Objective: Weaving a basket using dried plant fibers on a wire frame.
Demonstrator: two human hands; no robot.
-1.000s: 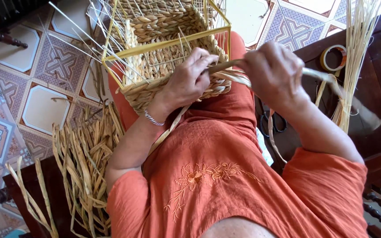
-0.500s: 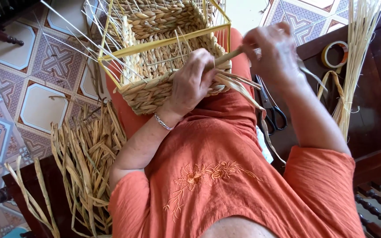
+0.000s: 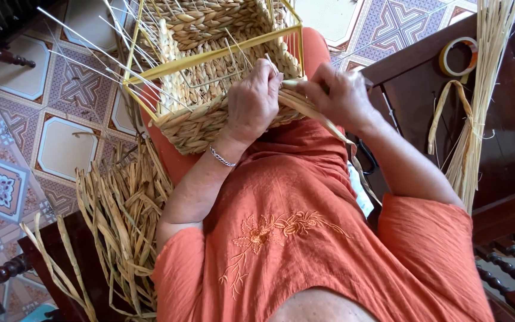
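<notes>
- Weaving at my lap: one half-woven basket point(image 3: 210, 89) on a yellow wire frame, resting on my orange-clothed knees.
- My left hand point(image 3: 253, 102) lies curled over its near rim, fingers pressing the plaited edge.
- My right hand point(image 3: 340, 95) is pinched closed on a flat straw strand point(image 3: 320, 116) just beside that rim.
- One tape roll point(image 3: 459, 56), round and yellowish, sits on the dark wooden bench point(image 3: 412, 83).
- Two loose straw bundles: one upright point(image 3: 478, 119), one heaped point(image 3: 120, 220).
- Patterned floor tiles point(image 3: 31, 119) below.
</notes>
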